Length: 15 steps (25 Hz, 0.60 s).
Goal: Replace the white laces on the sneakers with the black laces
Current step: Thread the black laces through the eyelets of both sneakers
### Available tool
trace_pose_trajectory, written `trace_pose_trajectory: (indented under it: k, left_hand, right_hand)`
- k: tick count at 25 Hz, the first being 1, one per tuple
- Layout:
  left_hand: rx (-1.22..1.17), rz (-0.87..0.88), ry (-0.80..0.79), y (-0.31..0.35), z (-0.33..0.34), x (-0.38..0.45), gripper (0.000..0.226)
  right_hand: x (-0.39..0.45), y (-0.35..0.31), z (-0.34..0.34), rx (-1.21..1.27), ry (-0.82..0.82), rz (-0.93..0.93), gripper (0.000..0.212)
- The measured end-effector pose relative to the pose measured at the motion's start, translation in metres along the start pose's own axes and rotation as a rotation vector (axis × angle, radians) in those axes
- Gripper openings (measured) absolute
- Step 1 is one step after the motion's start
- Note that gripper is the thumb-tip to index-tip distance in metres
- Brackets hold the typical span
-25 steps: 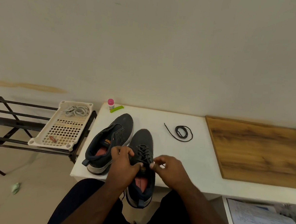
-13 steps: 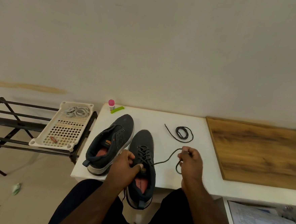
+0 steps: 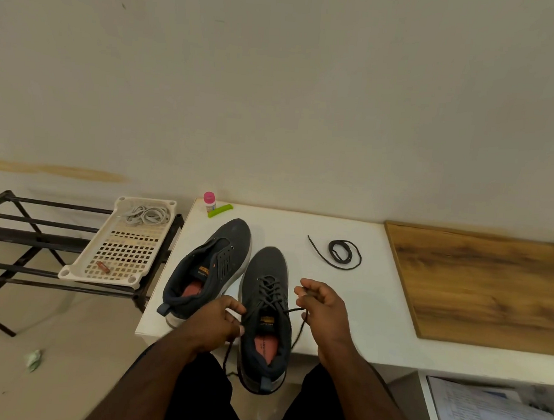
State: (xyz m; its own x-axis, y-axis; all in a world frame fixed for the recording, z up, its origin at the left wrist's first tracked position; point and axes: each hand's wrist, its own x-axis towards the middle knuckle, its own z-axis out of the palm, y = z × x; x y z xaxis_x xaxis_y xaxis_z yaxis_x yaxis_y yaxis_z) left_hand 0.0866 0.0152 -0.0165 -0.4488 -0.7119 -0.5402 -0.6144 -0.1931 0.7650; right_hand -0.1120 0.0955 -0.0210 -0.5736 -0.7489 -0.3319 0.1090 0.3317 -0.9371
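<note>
Two dark sneakers stand on the white table (image 3: pixel 344 300). The right sneaker (image 3: pixel 267 310) carries a black lace through its eyelets and hangs with its heel over the table's front edge. The left sneaker (image 3: pixel 211 264) has no lace. My left hand (image 3: pixel 213 325) pinches the lace's left end by the shoe's collar; that end dangles below the edge. My right hand (image 3: pixel 323 306) holds the right lace end, pulled out to the shoe's right. A spare black lace (image 3: pixel 343 252) lies coiled further back. The white laces (image 3: pixel 147 215) lie in the tray.
A cream perforated tray (image 3: pixel 118 257) sits on a black metal rack (image 3: pixel 21 241) to the left. A small pink-capped bottle (image 3: pixel 209 201) and a green clip (image 3: pixel 220 210) stand at the table's back corner. A wooden board (image 3: pixel 487 283) covers the right side. Papers (image 3: pixel 497 418) lie lower right.
My right hand drew the lace end out to the right, then came back closer to the shoe. My left hand slid down to the shoe's left side, holding the other end.
</note>
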Motion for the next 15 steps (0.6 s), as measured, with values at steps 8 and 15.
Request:
trace_pose_trajectory:
  k: [8,15]
  left_hand:
    - [-0.257,0.204,0.058,0.093,-0.004,-0.007,0.022]
    - [0.522,0.401,0.343,0.115,-0.022,0.041,0.037]
  right_hand:
    - [-0.006,-0.025,0.006,-0.091,-0.167,-0.078,0.052]
    - [-0.005,-0.025,0.005,-0.447,-0.367,-0.088,0.041]
